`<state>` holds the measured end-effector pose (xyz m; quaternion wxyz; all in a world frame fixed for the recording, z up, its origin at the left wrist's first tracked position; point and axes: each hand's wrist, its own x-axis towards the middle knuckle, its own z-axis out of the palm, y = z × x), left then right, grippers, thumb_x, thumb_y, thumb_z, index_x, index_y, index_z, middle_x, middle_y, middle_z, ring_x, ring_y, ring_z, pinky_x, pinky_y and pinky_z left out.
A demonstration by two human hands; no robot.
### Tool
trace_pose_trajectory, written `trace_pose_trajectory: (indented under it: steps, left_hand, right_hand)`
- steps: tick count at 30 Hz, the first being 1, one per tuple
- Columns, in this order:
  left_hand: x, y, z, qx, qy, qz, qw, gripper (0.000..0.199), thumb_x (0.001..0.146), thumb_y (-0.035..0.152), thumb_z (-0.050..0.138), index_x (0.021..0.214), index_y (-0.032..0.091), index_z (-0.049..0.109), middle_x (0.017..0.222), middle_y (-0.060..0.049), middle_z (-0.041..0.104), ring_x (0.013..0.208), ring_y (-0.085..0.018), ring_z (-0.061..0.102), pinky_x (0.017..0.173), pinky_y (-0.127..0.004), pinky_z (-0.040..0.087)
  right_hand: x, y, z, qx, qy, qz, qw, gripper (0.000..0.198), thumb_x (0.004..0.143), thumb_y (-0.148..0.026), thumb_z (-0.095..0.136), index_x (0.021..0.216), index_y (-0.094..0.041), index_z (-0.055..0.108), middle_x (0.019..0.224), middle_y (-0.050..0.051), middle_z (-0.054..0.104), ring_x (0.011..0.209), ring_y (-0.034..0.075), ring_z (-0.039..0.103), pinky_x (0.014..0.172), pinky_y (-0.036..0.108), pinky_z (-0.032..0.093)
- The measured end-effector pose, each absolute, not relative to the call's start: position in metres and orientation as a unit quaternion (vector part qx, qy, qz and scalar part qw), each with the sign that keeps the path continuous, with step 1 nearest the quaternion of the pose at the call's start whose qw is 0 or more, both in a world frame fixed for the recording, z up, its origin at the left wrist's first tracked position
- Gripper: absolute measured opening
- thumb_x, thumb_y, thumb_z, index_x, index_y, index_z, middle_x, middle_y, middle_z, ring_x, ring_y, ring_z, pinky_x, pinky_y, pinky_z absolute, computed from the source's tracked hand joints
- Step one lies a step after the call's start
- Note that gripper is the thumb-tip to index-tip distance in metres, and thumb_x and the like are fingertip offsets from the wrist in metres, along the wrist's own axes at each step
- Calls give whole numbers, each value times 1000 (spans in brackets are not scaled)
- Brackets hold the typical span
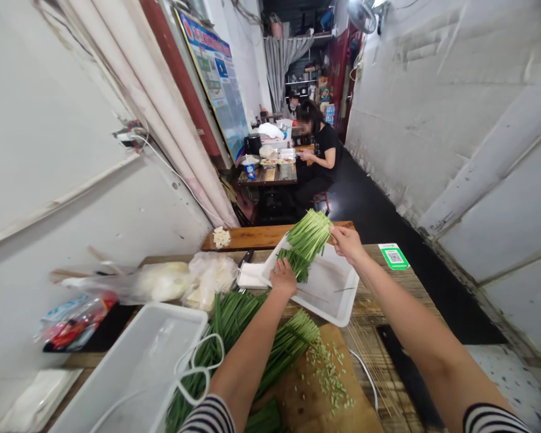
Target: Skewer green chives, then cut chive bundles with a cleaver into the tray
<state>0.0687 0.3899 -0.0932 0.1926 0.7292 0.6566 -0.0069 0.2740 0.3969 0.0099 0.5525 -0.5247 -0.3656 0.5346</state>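
Observation:
A bundle of cut garlic chives [310, 233], pale ends at the top, is over the left part of a white tray [348, 304]. My right hand [348, 243] pinches the bundle's right edge, fingers closed. My left hand [283, 279] is at the bundle's lower left, its fingers closed against the darker green part; its thumb is hidden. Below the tray, more long chives [293, 337] lie partly under my left forearm. Their cut ends reach a wooden cutting board [315, 397] strewn with small chive bits [331, 373].
Thin bamboo skewers [376, 373] lie right of the board. An empty-looking white bin [148, 355] with a pale cord stands at left, near plastic bags [211, 273]. Garlic cloves [221, 237] sit on a wooden ledge. Further off, a person [320, 144] sits at another table.

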Motion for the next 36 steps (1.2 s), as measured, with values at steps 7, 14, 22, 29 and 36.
trace_pose_trajectory:
  steps: [7,14,22,29,36]
  left_hand:
    - [-9,394,-86,672,593,277,346,73,70,37,72,133,10,49,137,-20,53,131,-34,46,110,-46,34]
    - [-31,374,-88,456,679,501,284,46,83,25,47,128,13,53,119,-15,64,111,-22,62,98,-37,49]
    - [-11,360,-108,476,672,482,300,53,89,28,42,140,15,41,133,-15,56,124,-23,54,105,-38,44]
    - [-5,345,-96,655,620,393,178,55,95,37,30,144,12,35,153,-15,33,144,-23,26,119,-41,20]
    - [21,366,-96,744,613,240,120,79,90,52,43,148,3,21,155,-26,22,146,-32,15,118,-52,16]
  right_hand:
    - [261,399,2,-470,-338,651,490,47,77,-57,68,69,-21,38,50,-9,41,31,1,20,29,17,16]
    - [233,403,13,-535,-476,441,541,38,81,-56,61,83,-18,57,61,-2,52,44,7,40,38,19,28]
    - [188,369,-50,-556,-804,94,191,39,98,-28,38,131,-18,56,97,15,65,83,22,60,70,29,46]
    - [173,346,-99,-468,-872,117,77,44,94,-13,35,136,-16,48,108,15,63,78,17,61,71,28,49]
    - [160,355,-107,-416,-849,302,120,18,84,-9,54,92,-17,68,92,6,69,76,15,58,73,25,47]
